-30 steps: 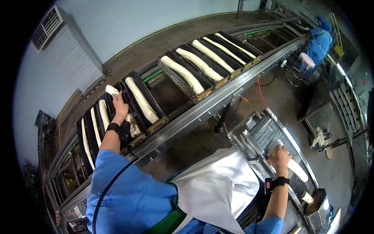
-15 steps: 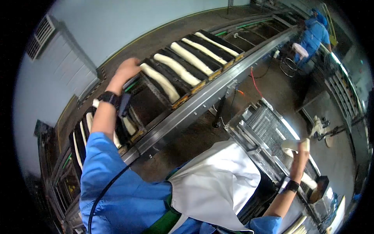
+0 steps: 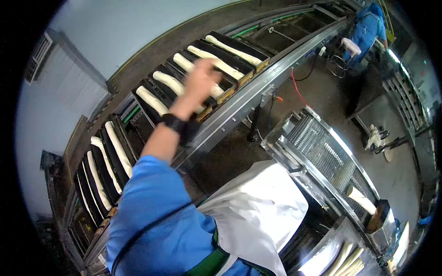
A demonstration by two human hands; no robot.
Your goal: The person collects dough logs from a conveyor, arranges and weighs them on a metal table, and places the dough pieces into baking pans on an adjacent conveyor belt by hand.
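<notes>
Your left hand (image 3: 200, 85) blurs above the dough strips (image 3: 225, 67); you can't tell whether its fingers (image 3: 209, 61) pinch. Touch lightly, keeping each strip straight in its tray (image 3: 246, 80).

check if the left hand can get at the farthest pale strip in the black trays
Likely yes: the left hand is close by, and that pale strip lies uncovered in its black tray.

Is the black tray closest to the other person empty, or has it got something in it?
Not empty: a white strip lies inside.
</notes>
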